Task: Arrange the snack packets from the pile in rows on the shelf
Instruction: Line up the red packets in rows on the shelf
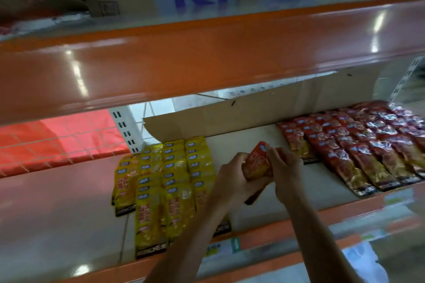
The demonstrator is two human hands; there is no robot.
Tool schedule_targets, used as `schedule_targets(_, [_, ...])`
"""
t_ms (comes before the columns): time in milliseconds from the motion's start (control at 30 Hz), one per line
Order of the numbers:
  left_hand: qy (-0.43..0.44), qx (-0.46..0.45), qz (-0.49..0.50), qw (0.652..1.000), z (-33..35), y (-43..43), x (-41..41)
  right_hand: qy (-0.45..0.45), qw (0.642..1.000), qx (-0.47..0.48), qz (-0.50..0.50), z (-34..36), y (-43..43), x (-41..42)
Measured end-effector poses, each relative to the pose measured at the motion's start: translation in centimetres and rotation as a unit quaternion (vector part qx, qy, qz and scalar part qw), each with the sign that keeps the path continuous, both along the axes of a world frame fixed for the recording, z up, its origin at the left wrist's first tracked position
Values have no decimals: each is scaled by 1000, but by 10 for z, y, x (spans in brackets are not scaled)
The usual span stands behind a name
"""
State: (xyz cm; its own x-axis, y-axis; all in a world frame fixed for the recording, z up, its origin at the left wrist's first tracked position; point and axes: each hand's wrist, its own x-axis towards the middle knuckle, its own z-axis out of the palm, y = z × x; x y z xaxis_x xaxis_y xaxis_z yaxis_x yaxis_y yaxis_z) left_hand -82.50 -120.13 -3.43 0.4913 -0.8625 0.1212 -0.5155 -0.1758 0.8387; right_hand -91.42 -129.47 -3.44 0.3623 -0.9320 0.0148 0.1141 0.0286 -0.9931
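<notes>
Left hand [233,179] and right hand [287,167] clasp red packets [257,164] between them.

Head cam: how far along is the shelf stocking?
Done: yellow packets rowed at left, red packets rowed at right. In hand: left hand and right hand grip a red bundle over the bare middle of the shelf. Left: fill that gap; the pile is out of view, so remainder unknown.
</notes>
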Motion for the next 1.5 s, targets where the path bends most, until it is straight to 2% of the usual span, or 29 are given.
schedule_targets(100, [115, 27, -40, 992, 0, -34, -23, -22, 999, 13, 26, 5, -37, -29])
schedule_targets(233, [205, -19, 8, 979, -2, -69, -53, -30, 990, 78, 115, 15, -72, -59])
schedule_targets(300, [225, -34, 24, 973, -3, -82, -66, -13, 988, 84, 128, 19, -85, -72])
schedule_targets(467, [208, -35, 23, 977, -10, -104, -90, 14, 988, 100, 114, 16, -112, -86])
schedule_targets(600, [147, -18, 39, 988, -12, -115, -105, -28, 972, 188, 139, 7, -126, -91])
schedule_targets(700, [111, -14, 43, 993, -16, -119, -115, -17, 966, 222, 134, 0, -130, -95])
schedule_targets(800, [119, -13, 39, 992, -24, -121, -121, 24, 982, 153, 106, -3, -140, -100])
schedule_targets(867, [165, -7, 48, 985, -27, -122, -124, 126, 988, 13, 88, -1, -149, -102])
schedule_targets(933, [187, -2, 78, 979, -31, -126, -123, 222, 966, -106, 81, -1, -157, -103])
schedule_targets(1033, [156, 11, 119, 980, -34, -130, -113, 285, 937, -191, 65, -5, -161, -106])
schedule_targets(1167, [104, 35, 170, 979, -39, -133, -100, 324, 912, -253, 13, -13, -166, -108])
schedule_targets(1267, [98, 40, 195, 975, -42, -137, -97, 357, 890, -283, 23, -17, -169, -109])
schedule_targets(1500, [67, 28, 213, 974, -41, -151, -95, 379, 878, -290, 42, -21, -170, -110])
